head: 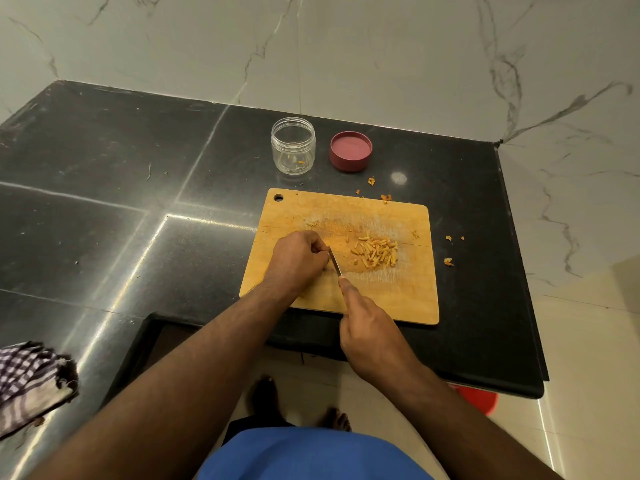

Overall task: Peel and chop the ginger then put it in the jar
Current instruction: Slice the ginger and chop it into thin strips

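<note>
A wooden chopping board (391,299) lies on the black counter. A pile of short chopped ginger sticks (375,252) sits right of the board's middle. My right hand (370,327) grips a knife handle, index finger along the spine, and the blade (335,261) points away toward my left hand. My left hand (298,259) rests curled on the board just left of the blade; whatever it holds is hidden under the fingers. Behind the board stands a clear jar (293,145), open, with a few ginger bits at its bottom. Its red lid (350,150) lies beside it.
Ginger peel scraps (448,261) lie scattered on the counter right of and behind the board. A checked cloth (31,379) lies at the counter's front left. The counter edge (519,271) runs close on the right. A red object (478,398) shows on the floor below.
</note>
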`<state>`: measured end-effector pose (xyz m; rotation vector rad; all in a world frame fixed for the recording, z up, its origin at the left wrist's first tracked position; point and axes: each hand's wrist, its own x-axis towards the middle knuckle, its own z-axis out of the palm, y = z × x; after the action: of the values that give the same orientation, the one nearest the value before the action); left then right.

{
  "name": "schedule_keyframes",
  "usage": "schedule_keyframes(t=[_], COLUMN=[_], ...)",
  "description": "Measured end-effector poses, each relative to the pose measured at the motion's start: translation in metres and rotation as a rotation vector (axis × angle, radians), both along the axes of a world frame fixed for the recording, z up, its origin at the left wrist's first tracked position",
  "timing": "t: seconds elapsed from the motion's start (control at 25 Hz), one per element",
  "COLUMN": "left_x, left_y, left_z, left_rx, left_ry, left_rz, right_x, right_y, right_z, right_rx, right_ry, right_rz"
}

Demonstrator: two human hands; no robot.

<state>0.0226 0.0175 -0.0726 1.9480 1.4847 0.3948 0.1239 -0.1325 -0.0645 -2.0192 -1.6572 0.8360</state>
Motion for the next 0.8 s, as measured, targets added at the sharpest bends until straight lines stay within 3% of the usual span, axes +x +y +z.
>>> schedule_keyframes(t=[0.2,0.36,0.8], left_x=[-0.001,-0.003,-0.002], left_y=[-0.001,0.0,-0.001], left_z=[-0.002,-0.001,-0.001], left_rx=[-0.005,-0.025,0.004], left_ry=[-0.005,0.002,0.014], left_rz=[0.003,-0.026,-0.013], right_x=[-0.003,0.007,0.0], right_y=[-0.031,-0.029,-0.01], right_z=[0.001,0.0,-0.001], right_rx=[-0.001,0.11,0.066], right_ry=[0.037,-0.093,-0.015], right_rz=[-0.034,-0.064,0.029])
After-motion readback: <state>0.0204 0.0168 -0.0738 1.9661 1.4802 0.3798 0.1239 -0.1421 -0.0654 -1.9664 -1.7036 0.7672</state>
